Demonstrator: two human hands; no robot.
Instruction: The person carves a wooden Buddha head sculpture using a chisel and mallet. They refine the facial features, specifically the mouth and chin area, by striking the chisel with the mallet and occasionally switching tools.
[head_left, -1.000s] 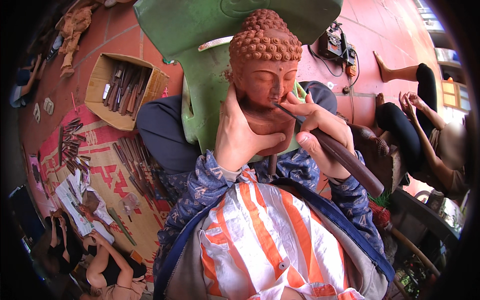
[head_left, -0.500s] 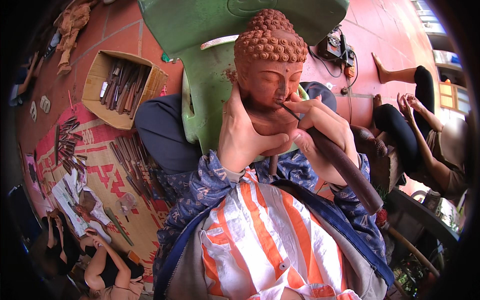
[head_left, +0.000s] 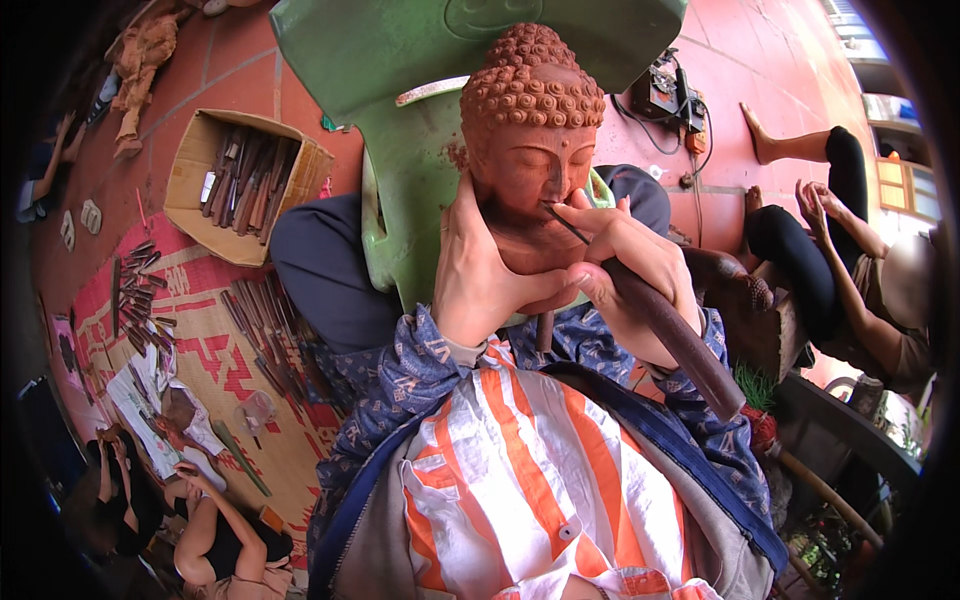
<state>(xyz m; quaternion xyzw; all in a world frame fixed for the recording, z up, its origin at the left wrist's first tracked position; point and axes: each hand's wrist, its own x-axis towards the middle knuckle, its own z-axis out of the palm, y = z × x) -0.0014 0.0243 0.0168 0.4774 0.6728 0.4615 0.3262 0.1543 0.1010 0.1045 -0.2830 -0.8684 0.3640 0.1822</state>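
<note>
In front of me a reddish-brown carved wooden Buddha bust (head_left: 533, 140) stands upright against a green plastic chair (head_left: 400, 150). My left hand (head_left: 478, 270) clasps its neck and jaw from the left, the thumb stretched across the lower chest. Closed in my right hand (head_left: 640, 265) is a carving chisel with a thick dark wooden handle (head_left: 690, 350). Its thin metal blade slants up to the left, and the tip meets the bust's mouth. The right fingers rest close to the chin. A short dark rod (head_left: 544, 332) shows below the bust.
A cardboard box (head_left: 250, 250) of handled tools stands left. More chisels (head_left: 265, 330) lie on a red-and-tan mat (head_left: 200, 290). A black electrical box (head_left: 660, 95) with cables sits at the far right. Other people (head_left: 845, 260) sit at right and lower left.
The bust appears slightly further left and more upright. My right hand and the chisel have shifted a little left, with the handle's end lower; the tip stays at the mouth.
</note>
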